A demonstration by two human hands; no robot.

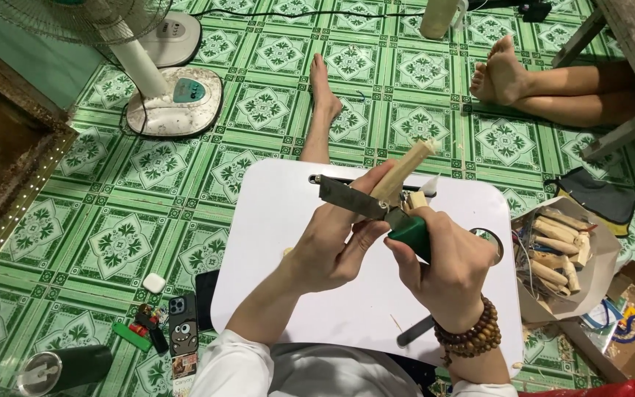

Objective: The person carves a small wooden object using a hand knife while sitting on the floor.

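My left hand (336, 239) holds a pale wooden stick (403, 170) that points up and to the right over a white lap table (281, 242). My right hand (442, 261), with a brown bead bracelet at the wrist, grips the green handle of a knife (413, 231). The knife's flat steel blade (347, 197) reaches left and lies against the lower part of the stick. My left thumb rests near the blade. A small cut piece of wood (418, 199) lies on the table just behind my right hand.
A paper bag (597, 276) of several wooden sticks lies at the right. A phone (182, 325), a small white case, a lighter and a dark tumbler (64, 367) lie at the lower left. A standing fan (174, 99) is at the far left. Another person's feet (501, 73) rest by a wooden bench.
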